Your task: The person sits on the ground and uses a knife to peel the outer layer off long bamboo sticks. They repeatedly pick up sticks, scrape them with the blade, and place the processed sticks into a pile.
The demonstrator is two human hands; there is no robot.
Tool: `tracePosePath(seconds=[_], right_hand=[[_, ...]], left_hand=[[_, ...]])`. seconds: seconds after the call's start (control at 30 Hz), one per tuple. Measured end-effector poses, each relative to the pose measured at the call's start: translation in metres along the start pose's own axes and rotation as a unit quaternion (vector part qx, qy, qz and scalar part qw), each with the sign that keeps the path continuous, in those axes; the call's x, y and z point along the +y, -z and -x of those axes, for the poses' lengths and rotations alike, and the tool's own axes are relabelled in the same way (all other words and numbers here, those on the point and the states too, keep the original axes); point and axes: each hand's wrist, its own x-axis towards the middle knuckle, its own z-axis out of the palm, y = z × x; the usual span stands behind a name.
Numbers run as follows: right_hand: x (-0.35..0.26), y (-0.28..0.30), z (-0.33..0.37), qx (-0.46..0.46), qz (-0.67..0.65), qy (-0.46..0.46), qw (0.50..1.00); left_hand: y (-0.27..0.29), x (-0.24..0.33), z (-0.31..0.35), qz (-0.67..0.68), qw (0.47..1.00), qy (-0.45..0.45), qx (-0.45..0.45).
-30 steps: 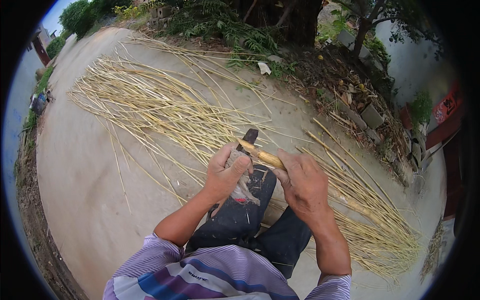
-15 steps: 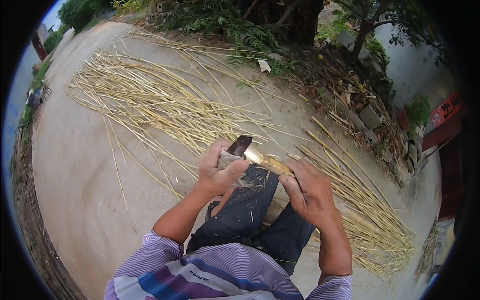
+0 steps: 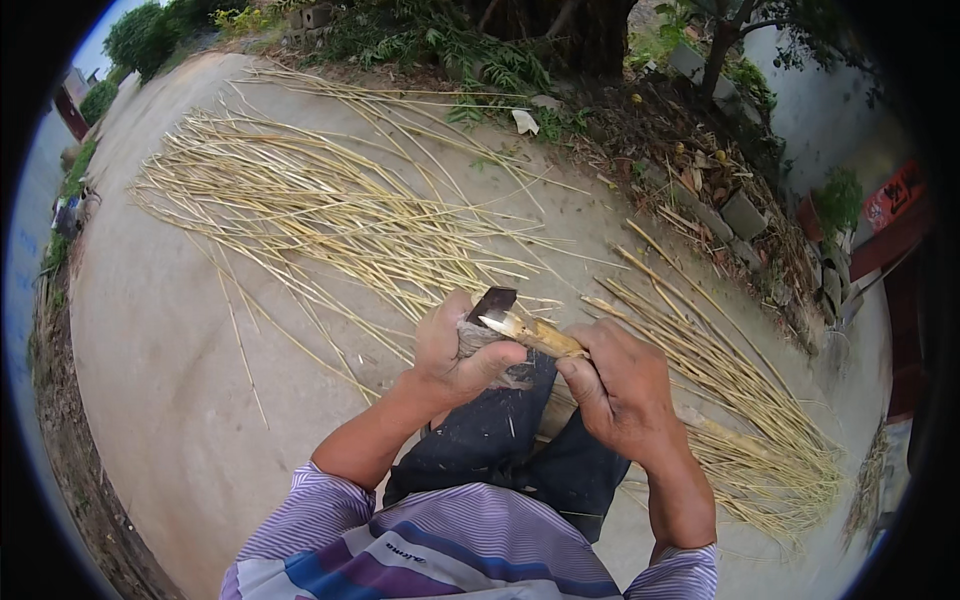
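My left hand [image 3: 452,350] is closed round a grey, rough, cloth-like wrapping [image 3: 478,341]. Out of its top stands a dark, flat, blade-like piece [image 3: 493,303] with a slanted end. My right hand [image 3: 625,385] grips a short yellowish wooden stick [image 3: 553,338], thumb along its near side. The stick's pale, tapered end meets or overlaps the lower edge of the dark piece; whether they are joined cannot be told. Both hands are above my dark trousers [image 3: 480,435], which carry small pale chips.
Long thin yellow stalks [image 3: 310,205] lie spread on the concrete ground [image 3: 190,390] ahead and left. Another bundle of stalks [image 3: 760,440] is at my right, beside a thicker pole [image 3: 730,437]. Beyond are rubble and dry leaves [image 3: 700,185], a tree [image 3: 590,40] and a red sign [image 3: 893,195].
My left hand and the dark piece have shifted slightly right and down. The dark piece now sits closer against the stick's pale end. My right hand has barely moved.
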Motion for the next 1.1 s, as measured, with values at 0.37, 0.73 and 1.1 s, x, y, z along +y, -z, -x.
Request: tracePosePath(seconds=[0.37, 0.73, 1.1], right_hand=[[-0.011, 0.016, -0.002, -0.050, -0.023, -0.036, 0.998], [-0.011, 0.030, -0.003, -0.027, -0.073, -0.026, 0.997], [-0.016, 0.025, 0.001, -0.004, -0.024, -0.022, 0.999]], left_hand=[[-0.042, 0.022, -0.001, 0.189, 0.979, 0.001, 0.083], [-0.050, 0.018, -0.020, 0.375, 0.926, -0.045, 0.007], [-0.033, 0.024, -0.021, 0.296, 0.954, -0.021, -0.047]])
